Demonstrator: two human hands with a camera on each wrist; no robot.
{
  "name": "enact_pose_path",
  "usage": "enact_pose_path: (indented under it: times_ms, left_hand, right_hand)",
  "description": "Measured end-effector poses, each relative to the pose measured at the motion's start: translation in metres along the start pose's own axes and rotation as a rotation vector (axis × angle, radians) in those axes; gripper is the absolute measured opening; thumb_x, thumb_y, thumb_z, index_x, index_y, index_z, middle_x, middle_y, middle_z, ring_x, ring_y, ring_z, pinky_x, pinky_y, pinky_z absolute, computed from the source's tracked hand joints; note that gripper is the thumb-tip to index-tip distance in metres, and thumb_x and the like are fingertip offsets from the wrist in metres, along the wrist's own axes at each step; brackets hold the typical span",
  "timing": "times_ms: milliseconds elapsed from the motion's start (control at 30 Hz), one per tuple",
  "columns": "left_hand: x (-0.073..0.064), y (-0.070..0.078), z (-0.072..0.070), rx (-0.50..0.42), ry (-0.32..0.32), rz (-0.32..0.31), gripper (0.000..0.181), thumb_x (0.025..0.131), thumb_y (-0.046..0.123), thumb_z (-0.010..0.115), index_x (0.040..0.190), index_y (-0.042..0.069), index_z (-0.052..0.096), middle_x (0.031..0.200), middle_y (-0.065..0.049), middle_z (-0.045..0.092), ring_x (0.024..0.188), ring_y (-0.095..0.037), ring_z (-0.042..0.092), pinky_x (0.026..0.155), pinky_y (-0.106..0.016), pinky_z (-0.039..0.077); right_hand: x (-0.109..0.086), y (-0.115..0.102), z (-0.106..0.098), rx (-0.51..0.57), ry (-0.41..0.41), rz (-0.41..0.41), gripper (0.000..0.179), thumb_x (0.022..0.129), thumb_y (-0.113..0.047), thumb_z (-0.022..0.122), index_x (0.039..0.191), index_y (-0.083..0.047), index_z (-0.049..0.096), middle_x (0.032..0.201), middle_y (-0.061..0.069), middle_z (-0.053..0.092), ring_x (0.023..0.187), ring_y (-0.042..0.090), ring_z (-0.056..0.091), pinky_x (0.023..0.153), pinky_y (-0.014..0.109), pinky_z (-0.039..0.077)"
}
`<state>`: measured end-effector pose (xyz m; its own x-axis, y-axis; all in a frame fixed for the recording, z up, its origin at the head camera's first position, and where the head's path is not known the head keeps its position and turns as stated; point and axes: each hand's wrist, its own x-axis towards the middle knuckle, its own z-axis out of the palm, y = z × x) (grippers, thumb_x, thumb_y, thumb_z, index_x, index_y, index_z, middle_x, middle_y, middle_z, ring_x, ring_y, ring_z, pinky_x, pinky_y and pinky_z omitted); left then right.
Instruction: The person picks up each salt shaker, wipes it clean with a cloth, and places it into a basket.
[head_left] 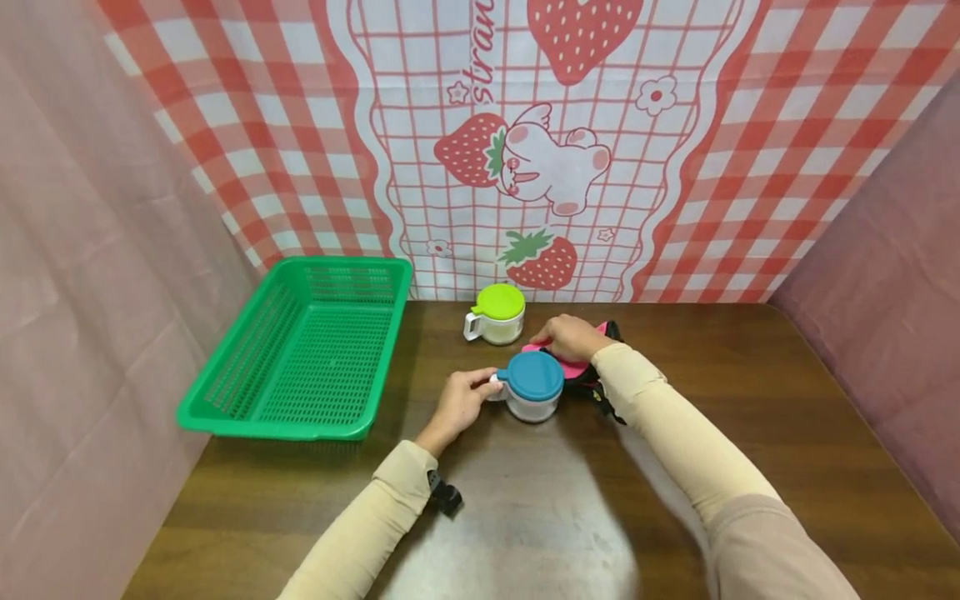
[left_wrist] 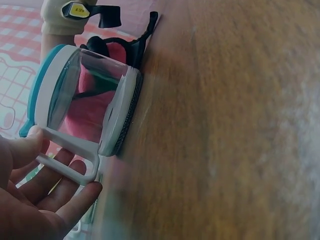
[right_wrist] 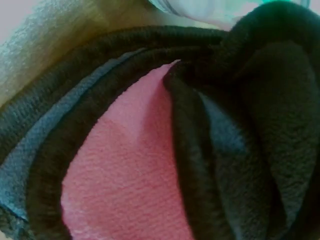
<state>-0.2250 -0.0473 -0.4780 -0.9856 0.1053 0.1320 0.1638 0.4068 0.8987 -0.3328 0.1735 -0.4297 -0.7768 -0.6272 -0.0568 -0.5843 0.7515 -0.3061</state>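
My left hand [head_left: 459, 402] holds the white handle of a clear seasoning jar [head_left: 534, 385] with a blue lid. In the left wrist view the thumb lies at the lid's tab and the fingers curl about the handle [left_wrist: 75, 157]. Just behind the jar, my right hand [head_left: 572, 337] grips a pink cloth [head_left: 576, 369] with black edging, its fingertips partly hidden. Folds of the cloth [right_wrist: 130, 165] fill the right wrist view and cover the hand there. A second seasoning jar [head_left: 500, 314], with a lime-green lid, stands upright farther back.
On the left of the wooden table [head_left: 510, 508] sits a large green plastic basket [head_left: 372, 400] with perforated walls. A red-and-white checked curtain [head_left: 720, 225] hangs along the back edge, with plain pink cloth [head_left: 900, 275] at the sides.
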Motion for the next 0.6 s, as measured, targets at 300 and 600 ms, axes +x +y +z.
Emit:
enact_pose_path:
  times_ms: [300, 600]
  left_hand:
    - [0.000, 0.003, -0.003, 0.022, 0.002, 0.018, 0.030, 0.087, 0.011, 0.070, 0.114, -0.004, 0.070, 0.111, -0.020, 0.071, 0.108, -0.032, 0.067, 0.095, -0.043, 0.052]
    - [-0.002, 0.003, -0.002, 0.029, -0.001, 0.009, 0.030, 0.088, 0.013, 0.071, 0.114, -0.003, 0.070, 0.111, -0.019, 0.071, 0.109, -0.031, 0.067, 0.095, -0.044, 0.052]
  right_hand:
    - [-0.010, 0.006, -0.004, 0.012, 0.002, 0.028, 0.034, 0.083, -0.002, 0.062, 0.113, -0.013, 0.074, 0.111, 0.011, 0.073, 0.108, 0.032, 0.066, 0.094, 0.046, 0.051]
    - [-0.028, 0.013, 0.000, 0.061, 0.026, -0.015, 0.027, 0.086, -0.004, 0.065, 0.111, -0.008, 0.074, 0.107, 0.012, 0.074, 0.106, 0.030, 0.067, 0.093, 0.046, 0.052]
